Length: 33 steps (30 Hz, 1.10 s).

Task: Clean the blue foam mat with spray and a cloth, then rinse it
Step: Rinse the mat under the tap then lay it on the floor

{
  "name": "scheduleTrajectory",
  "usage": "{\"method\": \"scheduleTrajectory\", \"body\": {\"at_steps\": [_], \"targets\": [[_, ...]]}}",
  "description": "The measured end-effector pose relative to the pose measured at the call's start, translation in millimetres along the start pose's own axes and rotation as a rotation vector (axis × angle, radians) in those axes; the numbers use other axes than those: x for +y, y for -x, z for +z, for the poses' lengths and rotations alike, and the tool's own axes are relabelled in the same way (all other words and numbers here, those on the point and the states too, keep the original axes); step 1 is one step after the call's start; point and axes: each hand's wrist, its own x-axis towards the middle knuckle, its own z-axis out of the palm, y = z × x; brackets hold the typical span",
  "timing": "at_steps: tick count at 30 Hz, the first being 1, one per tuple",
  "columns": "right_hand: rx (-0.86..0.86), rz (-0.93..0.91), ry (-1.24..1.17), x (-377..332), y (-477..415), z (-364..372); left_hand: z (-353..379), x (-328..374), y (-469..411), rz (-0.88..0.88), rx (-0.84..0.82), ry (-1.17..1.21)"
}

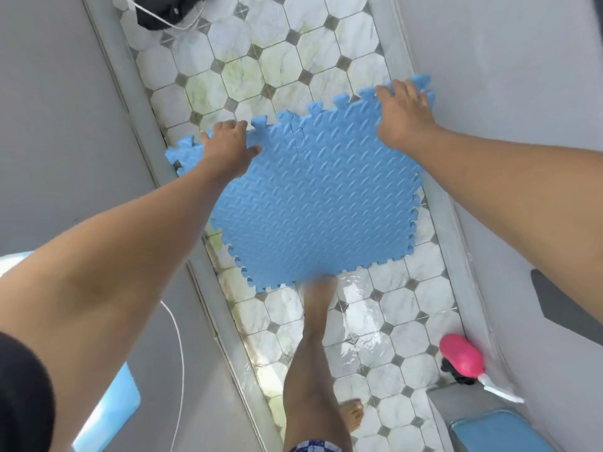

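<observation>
The blue foam mat (313,197), with a raised diamond pattern and jigsaw edges, is held up off the tiled floor, tilted toward me. My left hand (228,146) grips its far edge near the left corner, fingers curled over the edge. My right hand (403,115) grips the far edge near the right corner the same way. The mat's near edge hangs just above my blurred foot (318,301). A pink spray bottle (460,355) lies on the floor at the right wall. No cloth is in view.
The narrow floor of white octagonal tiles (362,324) is wet and shiny near my feet, with grey walls close on both sides. A dark object (163,8) lies at the far end. A blue box (499,432) sits bottom right; a white cord (180,353) hangs left.
</observation>
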Motion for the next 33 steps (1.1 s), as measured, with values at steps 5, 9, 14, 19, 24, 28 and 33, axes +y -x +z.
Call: {"method": "scheduleTrajectory", "body": {"at_steps": [5, 9, 14, 19, 24, 28, 33], "targets": [[0.002, 0.022, -0.277, -15, 65, 5, 9, 23, 38, 0.085, -0.042, 0.084], [-0.048, 0.206, -0.668, -4, 170, 45, 32, 66, 100, 0.186, -0.102, 0.176], [-0.070, 0.576, -1.027, 24, 357, 99, 84, 140, 203, 0.335, -0.265, 0.265], [-0.019, 0.926, -1.275, 54, 535, 142, 138, 225, 322, 0.492, -0.454, 0.214], [0.141, 1.189, -1.539, 65, 672, 166, 184, 305, 425, 0.565, -0.516, 0.152], [0.265, 1.369, -1.715, 69, 742, 195, 222, 357, 481, 0.642, -0.565, 0.121], [0.420, 1.547, -1.873, 92, 764, 251, 295, 410, 489, 0.786, -0.594, -0.050]]}}
